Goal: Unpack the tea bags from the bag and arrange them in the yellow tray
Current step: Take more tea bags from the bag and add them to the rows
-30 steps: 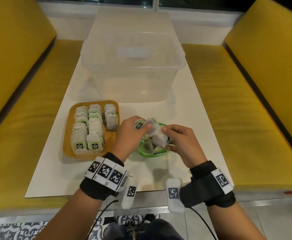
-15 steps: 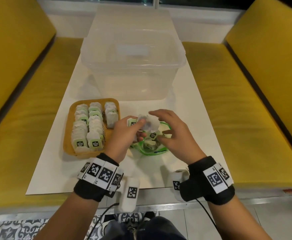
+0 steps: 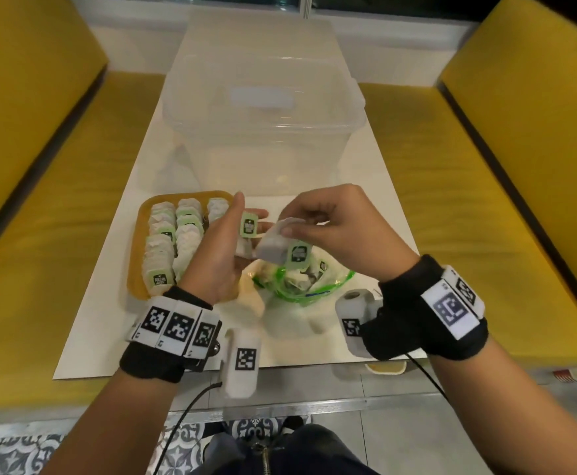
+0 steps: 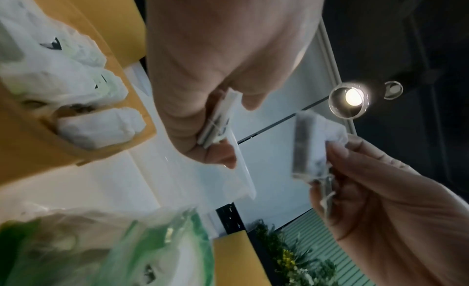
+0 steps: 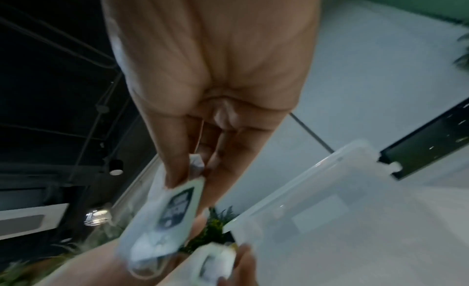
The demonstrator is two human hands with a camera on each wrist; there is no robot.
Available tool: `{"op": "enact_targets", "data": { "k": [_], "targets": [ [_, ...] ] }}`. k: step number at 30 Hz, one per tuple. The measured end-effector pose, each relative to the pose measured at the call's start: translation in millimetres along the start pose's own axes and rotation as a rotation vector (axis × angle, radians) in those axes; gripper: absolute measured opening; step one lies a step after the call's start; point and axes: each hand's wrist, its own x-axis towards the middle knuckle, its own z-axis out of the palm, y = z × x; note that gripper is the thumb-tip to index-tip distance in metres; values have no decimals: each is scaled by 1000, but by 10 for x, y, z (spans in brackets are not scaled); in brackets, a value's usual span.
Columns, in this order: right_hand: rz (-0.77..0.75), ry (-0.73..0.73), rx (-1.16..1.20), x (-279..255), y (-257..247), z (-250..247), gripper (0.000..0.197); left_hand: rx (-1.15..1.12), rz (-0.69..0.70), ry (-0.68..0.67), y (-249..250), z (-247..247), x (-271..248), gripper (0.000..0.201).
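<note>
Your right hand [image 3: 345,231] pinches a white paper tea bag with a green tag [image 3: 282,248] between thumb and curled fingertips, held in the air just above the open clear plastic bag with green print [image 3: 301,286]. Grip is tight on the bag's upper corner; the tag hangs at its lower edge. The right wrist view shows the same tea bag [image 5: 164,216] under the thumb, blurred.

Your left hand [image 3: 222,248] is raised just left of it, palm turned inward, thumb up. It holds a second white tea bag with a green tag [image 3: 248,225] against its fingers; the left wrist view shows that one [image 4: 218,119] pinched edge-on between thumb and fingers. The two held tea bags are near each other but apart.

The plastic bag sits on the white counter [image 3: 109,320] below both hands, with more tea bags inside.

The yellow rectangular tray [image 3: 136,286] lies on the counter just left of the plastic bag, partly behind your left hand. It carries rows of white tea bags [image 3: 163,241] standing close together, green tags showing on several.

A large clear plastic storage box [image 3: 263,132] stands on the counter beyond the tray and bag. Yellow padded benches [image 3: 57,200] flank the counter on both sides.
</note>
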Motion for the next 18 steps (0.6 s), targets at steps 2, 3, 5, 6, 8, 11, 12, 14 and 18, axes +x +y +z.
{"op": "enact_targets", "data": {
  "k": [2, 3, 5, 6, 8, 11, 12, 14, 18],
  "targets": [
    [30, -35, 8, 76, -68, 72, 7, -105, -83, -217, 57, 20, -42, 69],
    [40, -46, -36, 122, -67, 114, 8, -131, -100, -289, 73, 32, -67, 73],
    [38, -53, -201, 191, -34, 194, 8, -109, -112, -329, 76, 58, -112, 75],
    [37, -48, -259, 203, -4, 226, 8, -69, -105, -312, 61, 62, -128, 72],
    [33, 23, -265, 191, 62, 254, 9, 30, -63, -286, 24, 57, -185, 53],
    [126, 145, -149, 92, 223, 211, 9, 79, -41, -255, -37, -38, -210, 20],
    [174, 103, -168, 49, 314, 204, 12, 71, -39, -238, -59, -93, -193, 20],
    [276, -130, -340, -27, 525, 255, 13, 47, -47, -221, -72, -179, -159, 26],
    [332, -349, -638, -121, 855, 556, 6, 44, -45, -228, -102, -224, -115, 30]
  ]
}}
